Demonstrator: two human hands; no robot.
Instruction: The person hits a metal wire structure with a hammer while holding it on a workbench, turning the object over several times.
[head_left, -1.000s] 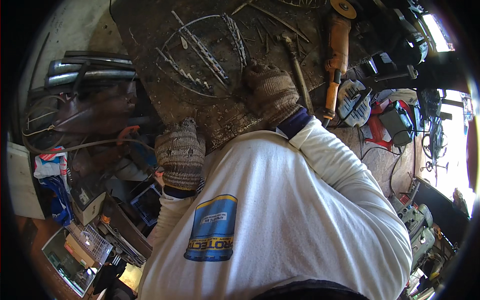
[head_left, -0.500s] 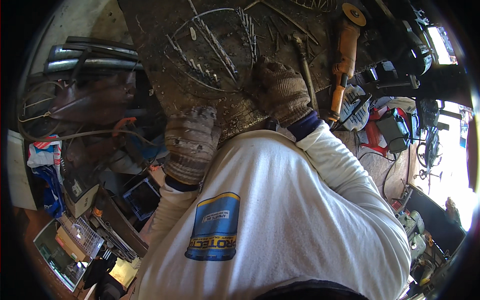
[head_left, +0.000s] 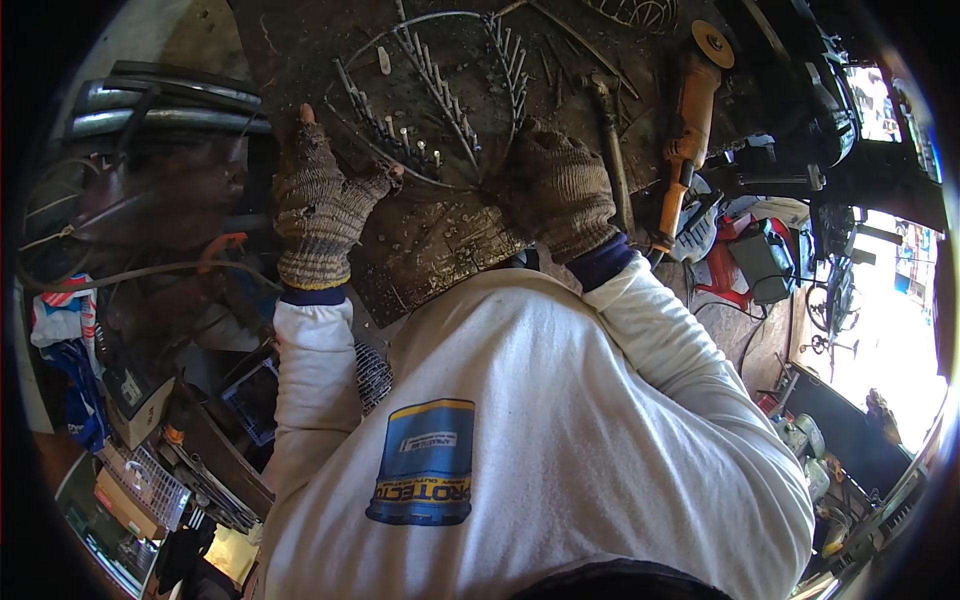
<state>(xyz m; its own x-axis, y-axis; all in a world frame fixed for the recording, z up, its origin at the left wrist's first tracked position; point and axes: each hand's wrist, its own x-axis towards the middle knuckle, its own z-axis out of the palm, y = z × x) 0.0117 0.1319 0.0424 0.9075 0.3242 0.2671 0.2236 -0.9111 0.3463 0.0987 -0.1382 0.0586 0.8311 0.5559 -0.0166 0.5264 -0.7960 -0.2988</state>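
Left hand (head_left: 325,200) spread; right hand (head_left: 564,190) beside wire frame (head_left: 438,93).

On the table (head_left: 300,50), the wire frame (head_left: 438,95) lies left of the hammer (head_left: 615,150), the angle grinder (head_left: 690,115) right.

Thin grey wire hoop (head_left: 440,14) on dark worktop (head_left: 300,50), 3 rods (head_left: 436,92) with short angled pegs, middle 1 overshooting far rim

From here I read coarse, matt ribbed knit on the left glove (head_left: 318,205) and right glove (head_left: 565,190). Shirt (head_left: 570,400): matt cloth. Bench (head_left: 440,245): rough, grimy, glossy patches. Wire frame (head_left: 441,102): dull metal. Grinder (head_left: 691,110): scuffed, plastic-looking casing. Pipes (head_left: 165,122): smooth, shiny metal.
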